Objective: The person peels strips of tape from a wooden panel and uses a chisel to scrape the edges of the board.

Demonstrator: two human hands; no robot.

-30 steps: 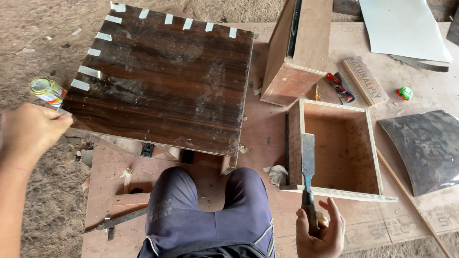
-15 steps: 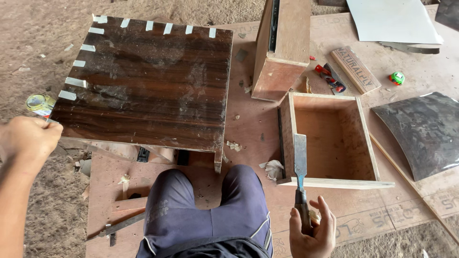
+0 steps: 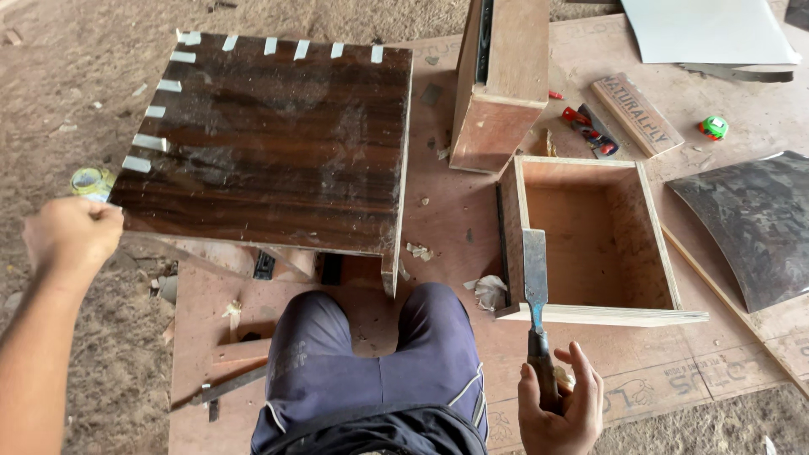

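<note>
Shifting little since before, the left hand (image 3: 74, 233) is gripping the dark laminated panel (image 3: 270, 143)'s corner; the right hand (image 3: 560, 404) is grasping a chisel (image 3: 536, 291) at the open box (image 3: 594, 240)'s near edge, trimming apparently unfinished.

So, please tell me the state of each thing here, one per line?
Dark laminated panel: flat, white tape strips along two edges.
Open wooden box: empty, opening up.
Chisel: held, blade on box rim.
Right hand: gripping chisel handle.
Left hand: closed at panel corner.
Closed wooden box: standing on edge.
</note>
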